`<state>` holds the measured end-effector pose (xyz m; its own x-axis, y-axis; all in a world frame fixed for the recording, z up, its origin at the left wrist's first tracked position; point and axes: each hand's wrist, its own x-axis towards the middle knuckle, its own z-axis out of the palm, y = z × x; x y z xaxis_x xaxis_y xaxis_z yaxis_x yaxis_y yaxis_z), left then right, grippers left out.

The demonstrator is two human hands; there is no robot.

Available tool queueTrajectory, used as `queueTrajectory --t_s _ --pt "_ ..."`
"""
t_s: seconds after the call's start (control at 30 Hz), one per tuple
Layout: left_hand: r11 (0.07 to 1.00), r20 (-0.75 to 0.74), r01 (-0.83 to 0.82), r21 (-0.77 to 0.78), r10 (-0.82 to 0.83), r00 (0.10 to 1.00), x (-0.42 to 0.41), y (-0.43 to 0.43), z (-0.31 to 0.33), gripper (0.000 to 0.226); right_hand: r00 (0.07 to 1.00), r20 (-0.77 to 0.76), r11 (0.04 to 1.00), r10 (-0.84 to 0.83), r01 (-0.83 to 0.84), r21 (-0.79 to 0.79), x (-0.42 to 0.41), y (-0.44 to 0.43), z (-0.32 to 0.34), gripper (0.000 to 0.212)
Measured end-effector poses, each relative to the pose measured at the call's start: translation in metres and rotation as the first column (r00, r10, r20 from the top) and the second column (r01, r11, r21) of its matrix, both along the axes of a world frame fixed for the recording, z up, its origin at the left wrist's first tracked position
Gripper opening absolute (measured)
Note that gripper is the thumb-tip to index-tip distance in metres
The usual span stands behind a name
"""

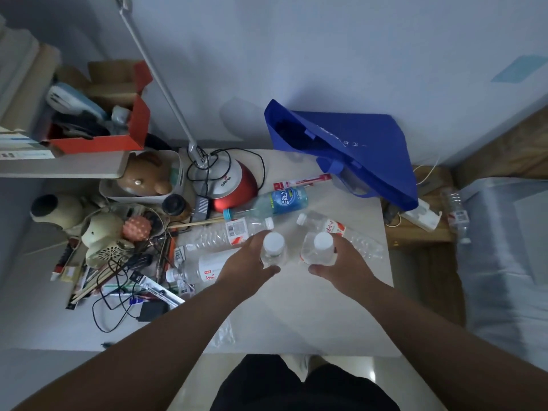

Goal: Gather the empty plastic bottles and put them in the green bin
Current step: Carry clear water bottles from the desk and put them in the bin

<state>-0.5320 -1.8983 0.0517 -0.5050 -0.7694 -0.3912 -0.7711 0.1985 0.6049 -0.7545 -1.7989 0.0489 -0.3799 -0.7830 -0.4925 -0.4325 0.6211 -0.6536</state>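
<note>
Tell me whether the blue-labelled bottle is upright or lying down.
Lying down. The blue-labelled bottle rests on its side on the table, blue cap pointing left, beside the red lamp base.

Dim room: pale wall (326, 54), white table (296, 315), glossy floor (385, 378), shelf (59, 170) at left.

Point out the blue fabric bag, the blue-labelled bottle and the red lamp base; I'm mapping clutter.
blue fabric bag (370, 143): head view, side panel.
blue-labelled clear plastic bottle (284, 200): head view, label.
red dome-shaped lamp base (237, 191): head view, red shell.

2 clear capped bottles (273, 250) upright; 4 lying flat.
</note>
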Motion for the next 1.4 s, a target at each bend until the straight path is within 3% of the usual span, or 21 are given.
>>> queueTrajectory --t_s 0.3,0.47,0.67,0.73,0.87,0.93,1.03,1.2,1.3,1.4 --pt "0.959 -0.021 -0.283 0.025 0.284 0.959 0.013 0.036 0.016 0.081 0.978 0.208 0.997 -0.006 0.022 -0.079 -0.02 0.031 0.018 0.058" --pt "0.848 -0.093 -0.527 0.058 0.53 0.843 0.041 0.101 0.033 0.061 0.936 0.306 0.98 0.175 -0.134 -0.15 -0.03 0.038 0.025 0.05" --pt "0.504 -0.159 -0.856 0.12 0.86 0.484 0.08 0.237 0.04 0.055 0.846 0.334 0.909 0.416 -0.388 -0.15 -0.017 0.056 0.029 0.041" --pt "0.405 -0.154 -0.908 0.104 0.909 0.388 0.092 0.289 0.04 0.052 0.801 0.324 0.862 0.504 -0.485 -0.143 -0.005 0.063 0.027 0.04" --pt "0.105 -0.127 -0.983 0.153 0.988 0.085 0.11 0.398 0.03 0.059 0.656 0.337 0.713 0.676 -0.697 -0.073 0.034 0.084 0.018 0.041" --pt "-0.034 -0.121 -0.97 0.241 0.99 -0.065 0.113 0.449 0.022 0.067 0.56 0.338 0.609 0.756 -0.792 -0.048 0.056 0.096 0.017 0.041" --pt "-0.267 -0.092 -0.914 0.306 0.947 -0.308 0.111 0.528 0.013 0.053 0.408 0.325 0.433 0.853 -0.901 -0.005 0.098 0.12 0.017 0.044" --pt "-0.563 0.001 -0.755 0.336 0.802 -0.598 0.087 0.645 -0.006 0.059 0.126 0.229 0.112 0.965 -0.991 0.074 0.168 0.165 0.008 0.046" --pt "-0.686 0.039 -0.618 0.383 0.681 -0.732 0.071 0.711 -0.019 0.056 0.001 0.169 -0.023 0.986 -0.99 0.139 0.206 0.198 0.006 0.041" --pt "-0.744 0.063 -0.534 0.401 0.605 -0.794 0.053 0.77 -0.025 0.06 -0.082 0.11 -0.103 0.991 -0.974 0.201 0.241 0.234 0.008 0.035"
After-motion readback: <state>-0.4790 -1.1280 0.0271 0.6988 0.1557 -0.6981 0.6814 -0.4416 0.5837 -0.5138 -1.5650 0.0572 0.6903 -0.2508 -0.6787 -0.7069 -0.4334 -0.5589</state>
